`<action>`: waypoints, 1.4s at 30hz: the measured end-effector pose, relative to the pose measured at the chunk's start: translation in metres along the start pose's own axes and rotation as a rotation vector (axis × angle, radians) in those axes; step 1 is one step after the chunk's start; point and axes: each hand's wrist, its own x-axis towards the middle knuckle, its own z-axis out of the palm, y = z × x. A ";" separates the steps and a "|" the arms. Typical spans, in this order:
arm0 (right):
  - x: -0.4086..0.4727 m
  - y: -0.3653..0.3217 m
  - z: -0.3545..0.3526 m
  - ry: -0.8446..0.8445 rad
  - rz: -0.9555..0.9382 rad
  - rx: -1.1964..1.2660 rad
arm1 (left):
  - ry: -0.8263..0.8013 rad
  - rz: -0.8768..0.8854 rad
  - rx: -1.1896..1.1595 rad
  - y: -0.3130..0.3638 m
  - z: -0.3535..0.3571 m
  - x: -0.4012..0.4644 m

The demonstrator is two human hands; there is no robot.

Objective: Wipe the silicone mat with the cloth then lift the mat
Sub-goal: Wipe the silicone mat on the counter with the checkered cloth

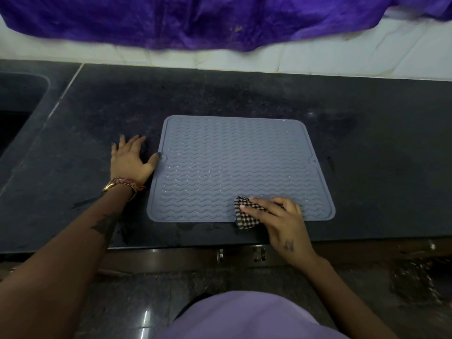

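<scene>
A grey silicone mat (239,165) with wavy ridges lies flat on the dark stone counter (379,167). My right hand (281,221) presses a small black-and-white checked cloth (245,216) onto the mat's near edge with straight fingers; part of the cloth hangs past that edge. My left hand (129,160) rests flat on the counter beside the mat, fingers spread, its thumb tip touching the mat's left edge.
A sink basin (17,106) is sunk into the counter at the far left. Purple fabric (195,20) hangs over the white tiled wall behind. Drawer handles (259,254) show below the counter's front edge.
</scene>
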 end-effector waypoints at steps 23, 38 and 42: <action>0.035 0.041 -0.015 0.025 0.102 -0.071 | 0.002 0.008 0.019 -0.003 0.003 0.002; 0.080 0.077 -0.005 0.033 0.127 0.003 | -0.011 0.003 0.018 0.000 0.000 0.001; 0.082 0.077 0.001 0.009 0.219 -0.151 | -0.012 0.002 0.008 0.000 0.000 0.001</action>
